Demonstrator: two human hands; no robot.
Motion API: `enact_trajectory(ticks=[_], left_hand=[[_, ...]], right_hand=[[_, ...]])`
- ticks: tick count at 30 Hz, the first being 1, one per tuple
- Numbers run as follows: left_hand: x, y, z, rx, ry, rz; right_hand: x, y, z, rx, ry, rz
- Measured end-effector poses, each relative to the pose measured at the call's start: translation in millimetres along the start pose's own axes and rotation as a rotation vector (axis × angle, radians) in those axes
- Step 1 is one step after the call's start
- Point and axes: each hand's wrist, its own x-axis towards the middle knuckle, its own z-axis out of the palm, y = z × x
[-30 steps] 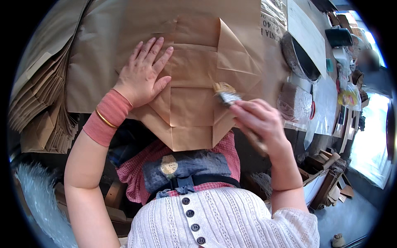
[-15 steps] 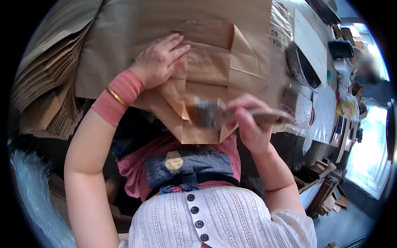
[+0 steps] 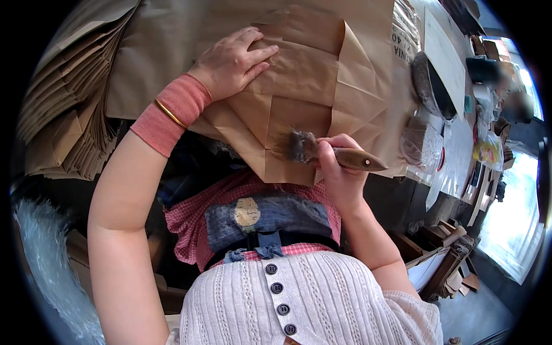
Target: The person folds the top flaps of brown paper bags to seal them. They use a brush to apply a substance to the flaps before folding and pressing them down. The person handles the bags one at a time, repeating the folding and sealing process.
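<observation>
Much paper point(image 3: 305, 75) covers the cluttered table point(image 3: 448, 29); right grip point(image 3: 345, 179) clamps brush point(image 3: 302, 148), left hand point(image 3: 230, 66) spread

The person wears a white knit top point(image 3: 230, 305) with dark buttons point(image 3: 277, 288), a coral wristband point(image 3: 191, 94), gold bangle point(image 3: 171, 115) and pink-checked garment point(image 3: 187, 221).

Table point(image 3: 448, 26): brown paper point(image 3: 303, 66) across middle, fanned paper stack point(image 3: 75, 92) left, bowl point(image 3: 422, 80) and whitish block point(image 3: 422, 142) right.
</observation>
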Motion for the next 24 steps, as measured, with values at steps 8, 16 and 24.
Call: enact_trajectory(ticks=[8,16,24], left_hand=[[-2,-1,1,0.008,0.023,0.031],[5,2,-1,-0.044,0.010,0.029],[-6,26,-26,-0.044,-0.059,-0.030]], right_hand=[[2,-73,-84,-0.330,-0.104,-0.528],[-3,-24,-51,-0.468,-0.560,-0.780],[99,-79,-103,-0.036,-0.101,-0.372]])
